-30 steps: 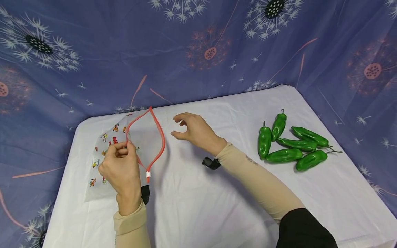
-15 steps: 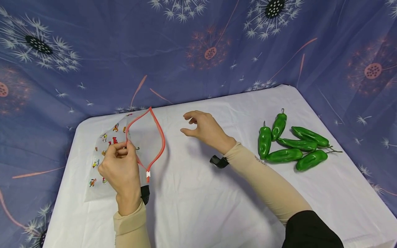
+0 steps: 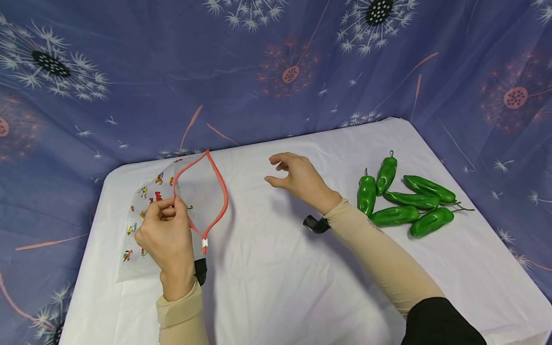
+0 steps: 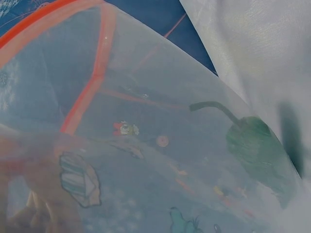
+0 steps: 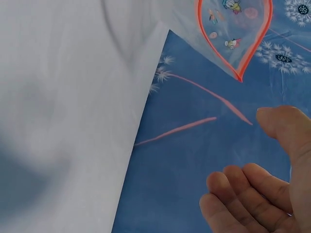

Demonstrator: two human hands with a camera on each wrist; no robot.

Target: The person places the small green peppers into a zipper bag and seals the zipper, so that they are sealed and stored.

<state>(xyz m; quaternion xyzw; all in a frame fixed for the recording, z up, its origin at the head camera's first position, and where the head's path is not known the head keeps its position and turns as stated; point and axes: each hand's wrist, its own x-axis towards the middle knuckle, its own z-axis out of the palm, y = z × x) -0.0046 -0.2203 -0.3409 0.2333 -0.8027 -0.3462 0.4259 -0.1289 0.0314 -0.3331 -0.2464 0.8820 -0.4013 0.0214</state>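
My left hand (image 3: 166,235) pinches the near edge of a clear zip bag (image 3: 133,268) printed with small cartoon figures. The bag's red zip rim (image 3: 224,191) gapes wide toward the right, with a white slider (image 3: 204,243) at its lower end. Through the film in the left wrist view shows a green pepper (image 4: 252,145) with a curved stem. My right hand (image 3: 304,182) hovers over the table between the bag and the other peppers, thumb and fingers apart, holding nothing. In the right wrist view its fingers (image 5: 233,189) are loosely bent, and the bag's mouth is beyond.
Several glossy green peppers (image 3: 394,216) lie loosely grouped on the right of the white-covered table (image 3: 267,287). A blue cloth (image 3: 241,86) with dandelion prints hangs behind and beside the table. Both wrists carry small black cameras (image 3: 316,224).
My right hand has moved away from the bag's mouth to the right, toward the loose peppers. My left hand keeps its pinch on the bag in the same place.
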